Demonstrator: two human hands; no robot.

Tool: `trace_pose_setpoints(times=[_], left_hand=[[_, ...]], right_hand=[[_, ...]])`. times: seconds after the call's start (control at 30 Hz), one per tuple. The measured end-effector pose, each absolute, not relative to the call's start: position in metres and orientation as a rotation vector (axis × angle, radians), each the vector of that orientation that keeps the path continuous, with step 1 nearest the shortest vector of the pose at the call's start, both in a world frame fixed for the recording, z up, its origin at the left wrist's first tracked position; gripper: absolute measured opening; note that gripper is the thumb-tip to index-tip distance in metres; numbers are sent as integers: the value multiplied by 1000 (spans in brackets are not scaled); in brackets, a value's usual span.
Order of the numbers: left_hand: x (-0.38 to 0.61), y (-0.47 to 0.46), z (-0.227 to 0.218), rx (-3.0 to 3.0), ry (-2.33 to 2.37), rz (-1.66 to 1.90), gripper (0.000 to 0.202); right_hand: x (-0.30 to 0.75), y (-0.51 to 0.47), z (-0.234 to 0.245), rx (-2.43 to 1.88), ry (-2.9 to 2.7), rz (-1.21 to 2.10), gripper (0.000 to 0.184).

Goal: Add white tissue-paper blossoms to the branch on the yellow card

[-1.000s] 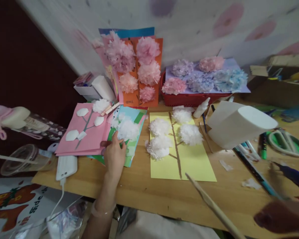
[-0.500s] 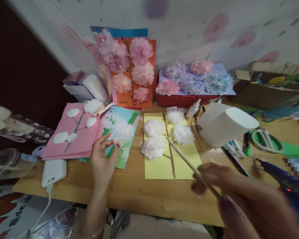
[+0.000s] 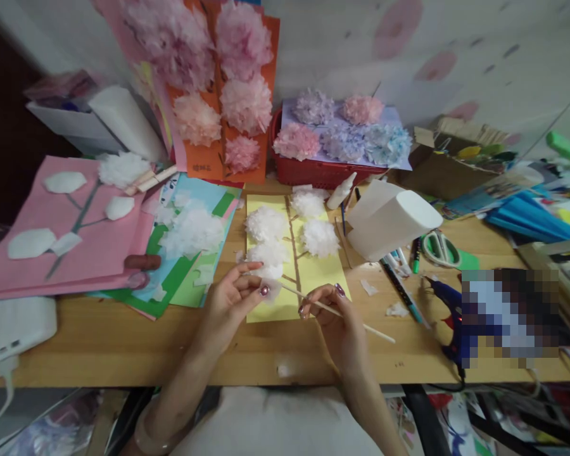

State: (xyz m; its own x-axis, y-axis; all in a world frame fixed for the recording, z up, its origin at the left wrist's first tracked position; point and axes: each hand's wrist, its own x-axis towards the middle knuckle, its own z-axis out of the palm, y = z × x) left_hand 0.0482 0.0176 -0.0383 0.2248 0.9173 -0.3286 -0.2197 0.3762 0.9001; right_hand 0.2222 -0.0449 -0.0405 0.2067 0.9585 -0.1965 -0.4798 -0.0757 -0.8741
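Both of my hands are over the front part of a yellow card [image 3: 316, 272] on the wooden table [image 3: 123, 342]. My right hand [image 3: 335, 316] pinches a thin wooden stick [image 3: 377, 332] that runs from right to left. My left hand [image 3: 230, 301] has its fingertips closed at the stick's left tip, beside the lowest white tissue pom-pom [image 3: 266, 256]. The yellow card carries several white pom-poms along a brown paper branch [image 3: 293, 237].
A pink card [image 3: 90, 247] and a blue-green card [image 3: 190, 253] with white tissue lie left. A red basket [image 3: 313, 171] with pastel pom-poms and an orange flower card [image 3: 232, 95] stand behind. A white foam block [image 3: 389, 221], scissors [image 3: 439, 247], markers, a glue gun [image 3: 449, 304] lie right; a power bank [image 3: 14, 326] front left.
My left hand left the blue-green card and came to the yellow card. My right hand brought the stick in from the lower right, and both hands now meet on it. The view dipped closer.
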Motion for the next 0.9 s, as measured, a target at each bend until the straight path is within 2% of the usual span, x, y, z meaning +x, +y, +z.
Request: trace_pose_setpoints(times=[0.63, 0.77, 0.9], left_hand=[[44, 17, -42, 800, 984, 855, 50], [43, 17, -40, 882, 985, 863, 52], [42, 16, -37, 955, 1010, 911, 51]], right_hand=[[226, -54, -44, -1185, -721, 1283, 49], [227, -58, -46, -1220, -757, 1281, 47], [228, -59, -47, -1075, -740, 1264, 43]])
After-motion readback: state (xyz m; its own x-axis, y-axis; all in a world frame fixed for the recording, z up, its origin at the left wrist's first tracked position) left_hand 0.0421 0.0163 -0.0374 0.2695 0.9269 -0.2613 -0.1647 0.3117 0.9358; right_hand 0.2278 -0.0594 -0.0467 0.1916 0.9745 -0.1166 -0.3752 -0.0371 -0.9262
